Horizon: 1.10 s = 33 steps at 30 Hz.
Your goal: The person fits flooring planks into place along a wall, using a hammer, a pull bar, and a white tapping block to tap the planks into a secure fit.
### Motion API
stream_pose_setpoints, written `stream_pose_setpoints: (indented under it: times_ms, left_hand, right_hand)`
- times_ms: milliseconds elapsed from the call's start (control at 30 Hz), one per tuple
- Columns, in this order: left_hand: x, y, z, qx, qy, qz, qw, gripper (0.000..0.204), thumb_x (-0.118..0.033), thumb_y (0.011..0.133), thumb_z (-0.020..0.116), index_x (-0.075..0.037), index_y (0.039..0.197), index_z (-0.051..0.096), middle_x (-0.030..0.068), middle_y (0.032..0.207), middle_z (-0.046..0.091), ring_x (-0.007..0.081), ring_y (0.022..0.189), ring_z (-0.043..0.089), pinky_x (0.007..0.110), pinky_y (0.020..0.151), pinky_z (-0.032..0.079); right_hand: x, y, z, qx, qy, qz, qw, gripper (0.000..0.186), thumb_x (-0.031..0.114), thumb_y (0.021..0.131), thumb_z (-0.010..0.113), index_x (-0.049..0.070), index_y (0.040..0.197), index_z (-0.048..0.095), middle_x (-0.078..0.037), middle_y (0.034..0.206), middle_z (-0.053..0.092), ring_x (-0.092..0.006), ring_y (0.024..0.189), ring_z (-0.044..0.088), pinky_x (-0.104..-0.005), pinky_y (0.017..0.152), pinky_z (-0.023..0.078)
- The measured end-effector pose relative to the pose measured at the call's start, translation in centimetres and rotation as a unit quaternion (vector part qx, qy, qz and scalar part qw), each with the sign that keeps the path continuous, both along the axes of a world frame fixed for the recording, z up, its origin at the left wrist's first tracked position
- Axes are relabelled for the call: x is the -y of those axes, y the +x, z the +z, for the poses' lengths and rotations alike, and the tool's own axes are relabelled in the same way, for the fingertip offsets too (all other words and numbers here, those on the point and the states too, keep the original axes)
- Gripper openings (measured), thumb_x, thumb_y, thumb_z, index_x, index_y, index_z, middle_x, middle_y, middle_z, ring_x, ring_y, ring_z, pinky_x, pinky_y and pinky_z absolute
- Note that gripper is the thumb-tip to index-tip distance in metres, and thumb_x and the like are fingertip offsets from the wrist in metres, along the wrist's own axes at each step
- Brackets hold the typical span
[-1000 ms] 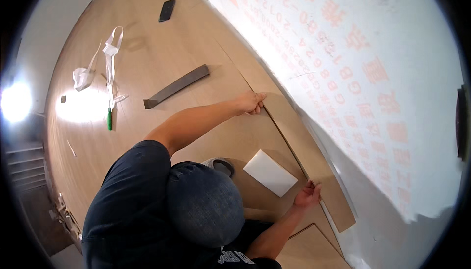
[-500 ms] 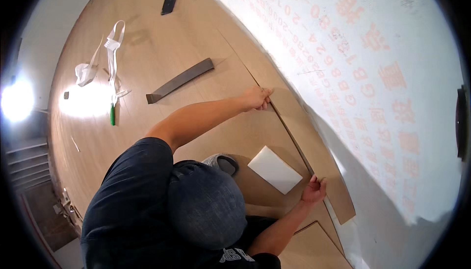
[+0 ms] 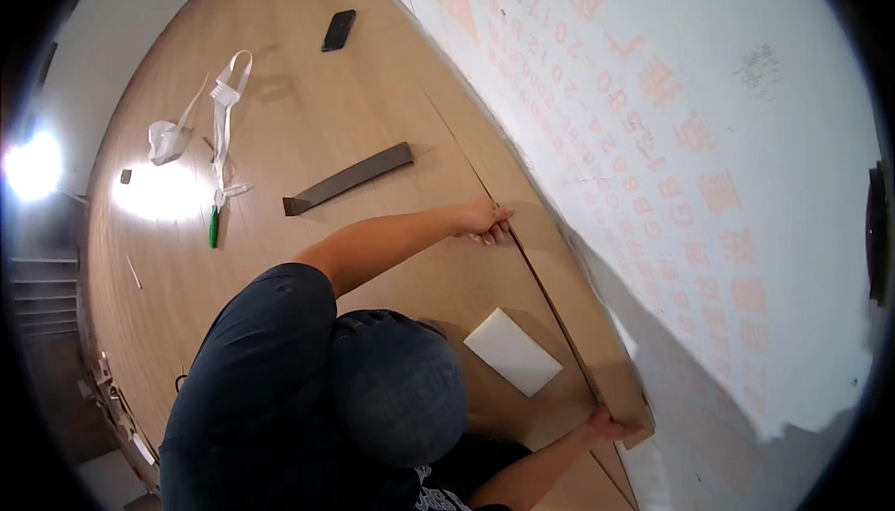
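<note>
A narrow wood-toned floorboard [image 3: 550, 273] lies along the foot of the wall, with a dark gap down its left edge. My left hand [image 3: 487, 222] is closed at that edge, its fingers curled and the tips on the board. Nearer to me, my right hand [image 3: 604, 425] grips the same board close to its near end; its fingers are partly hidden. A flat white rectangular block [image 3: 513, 351] rests on the laid flooring [image 3: 438, 273] between my two arms, touched by neither hand.
A dark grey bent strip [image 3: 350, 180] lies beyond my left forearm. Farther left are white straps [image 3: 222, 119] beside a green-handled tool [image 3: 214, 227]. A black phone [image 3: 338, 30] lies at the far end. The white printed wall [image 3: 671, 203] borders the right side.
My right hand has slid along the floorboard toward its near end. My left hand stays at the board's edge. The whole view has shifted slightly.
</note>
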<state>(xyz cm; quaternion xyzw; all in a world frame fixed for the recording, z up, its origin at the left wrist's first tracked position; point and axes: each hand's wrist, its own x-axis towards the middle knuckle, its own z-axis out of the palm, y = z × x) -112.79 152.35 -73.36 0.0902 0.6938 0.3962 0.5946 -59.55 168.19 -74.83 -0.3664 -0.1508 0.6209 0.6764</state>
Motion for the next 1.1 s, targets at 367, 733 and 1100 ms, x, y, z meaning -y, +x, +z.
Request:
stream_pose_setpoints:
  times_ms: [367, 733, 1100]
  left_hand:
    - [0.0, 1.3, -1.8, -0.034, 0.008, 0.079, 0.996, 0.051, -0.040, 0.108, 0.054, 0.004, 0.089, 0.069, 0.0127, 0.074, 0.072, 0.0199, 0.062, 0.068, 0.034, 0.059, 0.055]
    - [-1.1, 0.9, -0.7, 0.013, 0.002, 0.056, 0.998, 0.055, -0.049, 0.106, 0.053, 0.003, 0.104, 0.069, 0.0114, 0.087, 0.073, 0.0188, 0.078, 0.068, 0.033, 0.074, 0.058]
    - [1.0, 1.8, 0.6, 0.059, 0.071, 0.170, 0.981, 0.043, -0.043, 0.103, 0.062, -0.006, 0.126, 0.060, 0.0087, 0.115, 0.067, 0.0196, 0.098, 0.065, 0.036, 0.089, 0.055]
  right_hand:
    - [-0.7, 1.1, -0.1, -0.057, -0.062, -0.033, 0.996, 0.067, 0.045, 0.098, 0.065, 0.002, 0.147, 0.049, -0.014, 0.151, 0.050, -0.0331, 0.141, 0.044, -0.0523, 0.121, 0.033]
    - [-1.5, -3.6, 5.3, -0.026, -0.095, -0.105, 0.990, 0.066, 0.044, 0.104, 0.057, 0.001, 0.151, 0.043, -0.015, 0.159, 0.041, -0.0335, 0.143, 0.040, -0.0490, 0.123, 0.032]
    - [-0.7, -1.8, 6.1, 0.110, -0.131, -0.116, 0.978, 0.064, 0.042, 0.104, 0.057, -0.001, 0.150, 0.044, -0.017, 0.156, 0.043, -0.0344, 0.141, 0.043, -0.0483, 0.120, 0.036]
